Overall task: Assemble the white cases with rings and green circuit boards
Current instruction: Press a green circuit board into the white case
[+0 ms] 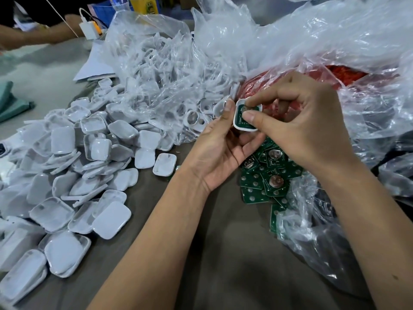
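Note:
My left hand point(220, 148) holds a white case point(240, 128) from below, fingers curled round its edge. A green circuit board point(241, 117) lies inside the case. My right hand point(308, 128) presses on the board with thumb and forefinger curled over it. Under both hands lies a heap of loose green circuit boards point(266, 177) with round metal cells. At the left spreads a big pile of white cases point(89, 153). No ring can be made out.
A clear plastic bag point(169, 70) with more white parts lies behind the pile. Another clear bag point(348, 52) covers something red point(348, 74) at the right. Crumpled plastic point(312, 220) lies right of the boards. Another person's arm point(33, 34) and a white charger point(89, 27) are far left.

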The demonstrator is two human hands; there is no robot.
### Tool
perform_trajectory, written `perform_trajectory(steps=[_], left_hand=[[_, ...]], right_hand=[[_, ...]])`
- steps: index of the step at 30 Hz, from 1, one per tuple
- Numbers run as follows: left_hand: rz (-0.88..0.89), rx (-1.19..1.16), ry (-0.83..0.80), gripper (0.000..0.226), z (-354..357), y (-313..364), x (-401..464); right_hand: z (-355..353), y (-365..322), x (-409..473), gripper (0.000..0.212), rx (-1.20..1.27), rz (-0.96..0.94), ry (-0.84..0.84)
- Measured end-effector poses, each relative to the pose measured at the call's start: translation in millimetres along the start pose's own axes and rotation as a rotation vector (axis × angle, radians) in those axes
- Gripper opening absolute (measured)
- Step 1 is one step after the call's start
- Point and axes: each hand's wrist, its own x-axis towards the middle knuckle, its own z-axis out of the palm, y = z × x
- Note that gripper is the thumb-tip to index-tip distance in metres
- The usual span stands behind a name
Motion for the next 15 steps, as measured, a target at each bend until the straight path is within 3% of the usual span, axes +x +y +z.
perform_trajectory(steps=[15], left_hand=[[0.026,-0.020,-0.027,0.034,-0.4,-0.4,-0.9]], right_hand=[[-1.9,1.8,1.0,0.015,-0.012,-0.011,-0.013]])
